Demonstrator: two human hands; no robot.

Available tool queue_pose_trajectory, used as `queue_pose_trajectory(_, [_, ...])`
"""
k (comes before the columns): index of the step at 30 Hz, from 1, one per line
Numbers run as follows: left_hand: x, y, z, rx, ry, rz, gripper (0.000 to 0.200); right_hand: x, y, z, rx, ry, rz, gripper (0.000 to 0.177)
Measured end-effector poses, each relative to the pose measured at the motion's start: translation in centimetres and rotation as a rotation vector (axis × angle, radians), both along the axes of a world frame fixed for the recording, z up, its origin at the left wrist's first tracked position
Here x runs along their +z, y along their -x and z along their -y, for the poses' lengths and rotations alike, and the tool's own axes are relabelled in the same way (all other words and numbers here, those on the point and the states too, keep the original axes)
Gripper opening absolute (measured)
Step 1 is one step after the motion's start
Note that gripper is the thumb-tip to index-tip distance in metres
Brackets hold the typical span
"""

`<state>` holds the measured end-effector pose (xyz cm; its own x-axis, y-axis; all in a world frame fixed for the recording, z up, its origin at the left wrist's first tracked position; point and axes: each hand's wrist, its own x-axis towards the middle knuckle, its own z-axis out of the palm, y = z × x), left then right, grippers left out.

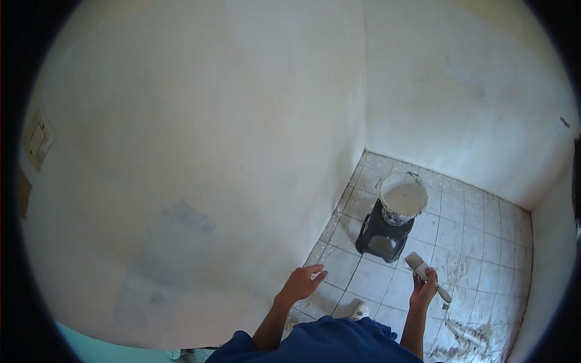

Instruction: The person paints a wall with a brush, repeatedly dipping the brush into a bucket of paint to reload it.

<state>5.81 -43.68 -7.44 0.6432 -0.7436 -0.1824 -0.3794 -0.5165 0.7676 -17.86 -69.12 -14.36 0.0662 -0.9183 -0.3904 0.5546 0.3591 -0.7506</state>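
Observation:
A paintbrush [417, 263] with a broad, whitish head is gripped in my right hand [425, 289]; its handle sticks out below my fingers toward the lower right. My left hand [301, 283] holds nothing, its fingers apart, close to the lower part of the left wall [260, 181]. Ahead of both hands, a paint-smeared bucket [399, 215] of whitish paint [404, 198] stands on a black stool-like stand [382, 233]. The brush is apart from the bucket, nearer to me and a little to the right.
White floor tiles [372, 278] carry paint drops and dirty smears [463, 333] at the lower right. A wall switch [37, 140] is at far left. The right wall [466, 109] meets the left one in a corner behind the bucket. A shoe [361, 311] shows below me.

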Motion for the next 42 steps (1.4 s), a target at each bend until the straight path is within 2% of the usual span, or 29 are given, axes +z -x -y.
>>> queue_pose_trajectory(2, [1.4, 0.6, 3.2, 0.003, -0.059, -0.003, 0.043, 0.0, 0.3, 3.0, 0.033, -0.016, -0.015, 0.029])
queue_pose_trajectory(3, [1.0, 0.6, 4.2, -0.03, 0.038, 0.091, 0.043, 0.2, 0.4, 4.4, 0.047, -0.018, -0.021, 0.029])
queue_pose_trajectory(6, [1.0, 0.0, 6.5, 0.014, 0.033, -0.04, 0.043, 0.8, -0.3, 8.2, 0.094, 0.004, -0.041, 0.031])
queue_pose_trajectory(9, [-0.5, -1.6, 8.6, 0.046, 0.027, 0.011, 0.044, 0.0, -2.1, 10.8, 0.11, -0.004, -0.039, 0.031])
queue_pose_trajectory(12, [-0.5, -3.6, 11.8, 0.044, -0.011, -0.051, 0.043, -0.9, -4.5, 13.0, 0.149, -0.002, -0.018, 0.03])
queue_pose_trajectory(15, [-3.4, -6.2, 15.8, 0.002, 0.126, -0.049, 0.039, -2.1, -6.0, 15.4, 0.237, 0.013, -0.054, 0.043])
queue_pose_trajectory(17, [-3.6, -7.6, 19.4, -0.011, 0.08, -0.097, 0.041, -1.4, -7.1, 16.7, 0.194, 0.004, -0.121, 0.044])
queue_pose_trajectory(20, [-7.7, -10.3, 24.6, -0.111, 0.151, -0.119, 0.042, -1.7, -7.9, 19.1, 0.143, 0.006, -0.199, 0.045])
queue_pose_trajectory(22, [-9.8, -11.7, 27.9, -0.141, 0.124, -0.17, 0.045, -2.0, -8.5, 20.6, 0.115, 0.014, -0.236, 0.041])
queue_pose_trajectory(23, [-11.4, -12.4, 29.4, -0.179, 0.09, -0.111, 0.048, -2.6, -8.7, 21.6, 0.129, 0.024, -0.267, 0.04])
queue_pose_trajectory(28, [-15.6, -14.0, 35.9, -0.269, 0.0, -0.099, 0.066, -4.4, -12.0, 27.2, 0.257, 0.1, -0.438, 0.034])
queue_pose_trajectory(32, [-21.2, -14.5, 40.9, -0.288, -0.081, -0.112, 0.079, -11.7, -16.0, 34.4, 0.483, 0.359, -0.619, 0.029])
queue_pose_trajectory(37, [-26.3, -13.5, 46.1, -0.21, -0.092, -0.075, 0.083, -21.1, -23.1, 42.0, 0.853, 0.81, -0.992, 0.028])
queue_pose_trajectory(40, [-28.4, -12.7, 48.2, -0.147, -0.12, -0.117, 0.083, -26.6, -26.0, 44.4, 1.065, 0.788, -0.864, 0.028])
queue_pose_trajectory(42, [-29.2, -12.0, 48.8, -0.111, -0.136, -0.113, 0.082, -30.2, -27.3, 45.1, 1.123, 0.801, -0.836, 0.027])
